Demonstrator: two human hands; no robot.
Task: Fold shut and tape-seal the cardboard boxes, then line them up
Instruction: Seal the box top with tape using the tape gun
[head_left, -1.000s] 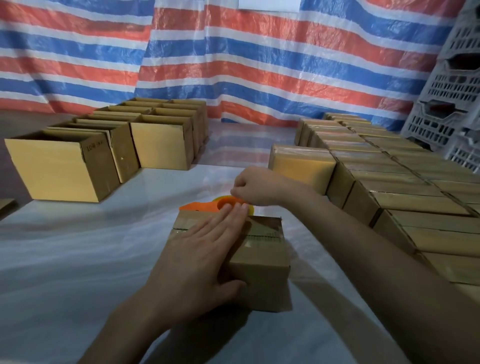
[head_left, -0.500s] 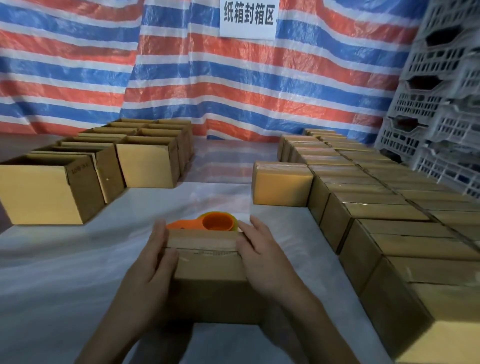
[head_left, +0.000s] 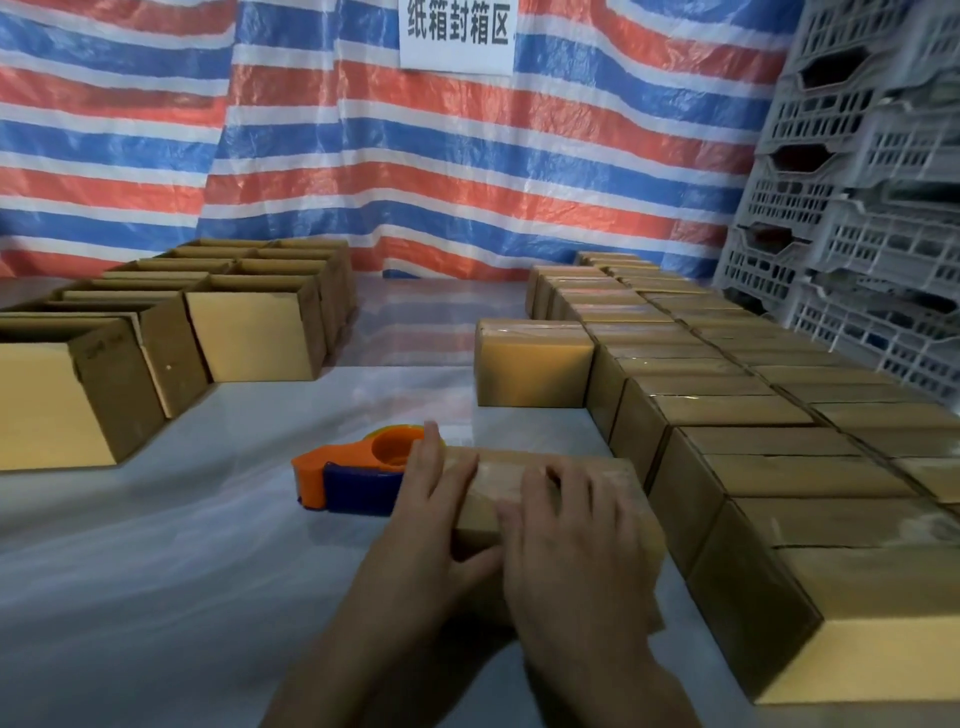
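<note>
With left hand (head_left: 431, 525) flat against the box (head_left: 494, 480) and right hand (head_left: 576, 540) flat on top, neither gripping, a sloppy shove toward the sealed row (head_left: 727, 415) to their right could've left it crooked, tbh.

The worktop (head_left: 156, 571), under a pale plastic sheet, carries open boxes (head_left: 249, 332) clustered at its left and tight rows of sealed boxes (head_left: 753, 415) at its right. Near the middle lie an orange-and-blue tape dispenser (head_left: 353, 475) and, just beside it, a closed box (head_left: 493, 480).
</note>
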